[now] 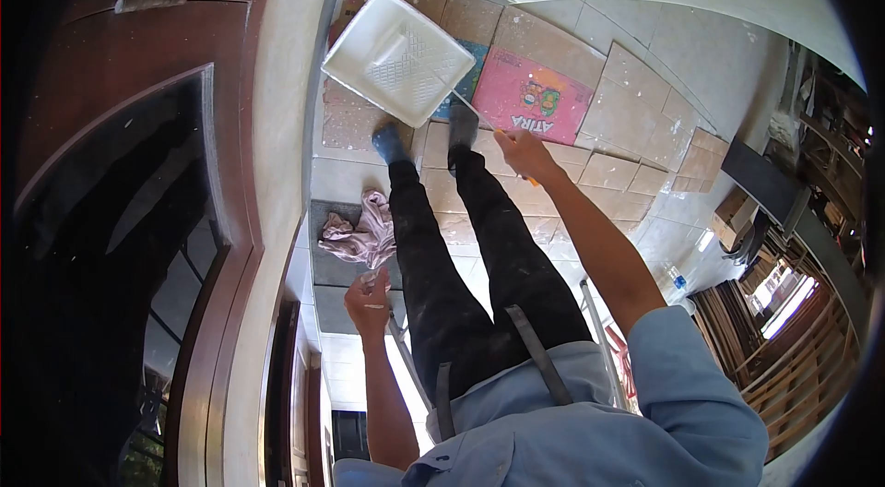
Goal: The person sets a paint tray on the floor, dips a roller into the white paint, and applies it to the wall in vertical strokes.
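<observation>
A paint roller with an orange handle (pixel 532 179) is held by my right hand (pixel 527 155), its thin metal rod reaching up and left to a white paint tray (pixel 355 81). The roller head lies in the tray, whose sloped part has a ribbed pattern. My left hand (pixel 368 296) is at the lower left with its fingers closed round something small and whitish that I cannot make out. Just above that hand, a crumpled pink cloth (pixel 362 231) rests on a dark grey surface.
Paint-spotted cardboard (pixel 636 100) and a pink printed sheet (pixel 535 98) cover part of the tiled floor. A dark-framed glass door (pixel 235 164) stands left. Metal ladder rails (pixel 604 339) show beside my legs. Wooden slats (pixel 784 395) and planks are at the right.
</observation>
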Motion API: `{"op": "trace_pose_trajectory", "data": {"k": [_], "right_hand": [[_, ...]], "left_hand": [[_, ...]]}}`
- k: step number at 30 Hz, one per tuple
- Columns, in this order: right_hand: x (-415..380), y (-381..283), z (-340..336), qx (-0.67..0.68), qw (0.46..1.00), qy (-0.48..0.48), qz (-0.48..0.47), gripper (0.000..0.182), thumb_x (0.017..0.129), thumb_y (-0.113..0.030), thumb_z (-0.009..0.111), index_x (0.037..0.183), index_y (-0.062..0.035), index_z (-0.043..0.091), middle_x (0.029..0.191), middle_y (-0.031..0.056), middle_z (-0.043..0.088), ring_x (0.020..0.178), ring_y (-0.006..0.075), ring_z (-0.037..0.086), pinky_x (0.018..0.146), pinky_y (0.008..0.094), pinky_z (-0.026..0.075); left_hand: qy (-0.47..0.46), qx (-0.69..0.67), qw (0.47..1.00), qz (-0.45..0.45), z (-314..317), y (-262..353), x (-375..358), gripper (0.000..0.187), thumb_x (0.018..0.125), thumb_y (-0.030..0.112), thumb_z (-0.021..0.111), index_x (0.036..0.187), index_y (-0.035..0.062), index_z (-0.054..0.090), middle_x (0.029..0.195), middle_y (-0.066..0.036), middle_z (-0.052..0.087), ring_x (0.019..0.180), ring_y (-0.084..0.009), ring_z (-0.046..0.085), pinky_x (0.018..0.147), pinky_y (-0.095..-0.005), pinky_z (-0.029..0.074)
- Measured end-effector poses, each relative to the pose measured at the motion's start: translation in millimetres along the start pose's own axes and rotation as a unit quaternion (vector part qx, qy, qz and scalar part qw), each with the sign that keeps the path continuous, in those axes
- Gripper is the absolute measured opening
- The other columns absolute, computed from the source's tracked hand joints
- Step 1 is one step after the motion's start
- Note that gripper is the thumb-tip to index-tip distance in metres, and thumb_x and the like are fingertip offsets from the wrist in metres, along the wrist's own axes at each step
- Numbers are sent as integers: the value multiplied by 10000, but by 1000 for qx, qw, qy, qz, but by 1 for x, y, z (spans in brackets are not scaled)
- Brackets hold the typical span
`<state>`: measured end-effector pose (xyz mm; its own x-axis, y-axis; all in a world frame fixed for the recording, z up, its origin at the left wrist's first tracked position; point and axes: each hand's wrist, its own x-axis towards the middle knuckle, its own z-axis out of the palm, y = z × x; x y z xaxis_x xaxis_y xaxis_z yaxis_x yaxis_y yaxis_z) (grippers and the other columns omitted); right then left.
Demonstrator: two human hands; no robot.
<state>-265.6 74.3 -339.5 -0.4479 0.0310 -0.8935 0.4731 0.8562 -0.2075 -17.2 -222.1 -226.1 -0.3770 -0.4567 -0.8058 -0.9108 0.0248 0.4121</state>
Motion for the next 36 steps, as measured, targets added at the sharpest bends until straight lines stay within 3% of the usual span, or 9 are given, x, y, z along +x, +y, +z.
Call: {"op": "trace_pose_trajectory", "data": {"k": [4,9,13,17,20,26,29,32,36], "right_hand": [[-31,-7,-13,12,999,-7,43,536,952,-464,437,936,19,669,724,214,669,601,296,674,627,416,529],[-6,-17,3,-19,1000,19,-12,525,954,-453,429,896,3,682,737,215,670,620,316,677,651,429,529],[-33,-2,-6,31,998,2,58,554,943,-485,422,909,-2,691,751,220,673,657,345,680,698,440,531],[-41,6,-10,13,999,19,47,558,939,-489,423,903,3,683,720,216,668,616,332,674,662,443,534],[-19,-7,-5,6,999,30,-40,547,942,-479,428,902,6,677,717,206,667,582,317,665,621,430,534],[-37,-5,-6,39,997,-8,64,542,952,-459,424,900,19,673,691,193,653,538,304,649,593,424,523],[-49,-5,-10,28,997,1,67,546,952,-457,419,913,27,669,736,232,658,616,357,662,664,458,526],[-15,5,7,11,998,39,-52,552,960,-471,443,810,21,643,611,171,608,477,268,613,520,401,494],[-7,-3,18,-86,986,120,-73,555,955,-484,434,852,10,664,713,243,651,657,348,677,658,465,510]], "left_hand": [[24,-129,991,20,7,-9,4,255,896,205,674,909,-49,694,750,-110,702,709,-157,679,678,-269,537],[-18,-52,998,-4,3,3,-2,247,924,188,630,940,-55,674,776,-110,683,719,-158,671,683,-281,558],[-26,-2,1000,-6,-3,1,-2,236,939,165,597,966,-60,662,813,-119,680,733,-168,673,695,-295,570],[4,-38,998,46,2,-10,1,256,947,180,587,948,-62,670,763,-120,695,718,-173,686,680,-271,543],[12,-78,995,52,8,-21,1,274,968,188,551,976,-68,651,747,-118,690,707,-174,685,667,-276,544],[38,-17,999,12,4,-7,-5,314,980,226,538,896,-61,630,727,-129,687,652,-172,678,595,-289,540],[38,43,998,10,1,3,-8,316,976,228,546,880,-62,627,739,-137,692,645,-173,680,584,-291,539],[17,38,999,7,0,0,-9,300,971,212,556,895,-68,632,764,-143,698,661,-181,686,611,-289,550],[23,-58,998,28,3,-15,-5,268,963,178,561,917,-73,645,790,-148,701,682,-195,693,651,-290,565]]}}
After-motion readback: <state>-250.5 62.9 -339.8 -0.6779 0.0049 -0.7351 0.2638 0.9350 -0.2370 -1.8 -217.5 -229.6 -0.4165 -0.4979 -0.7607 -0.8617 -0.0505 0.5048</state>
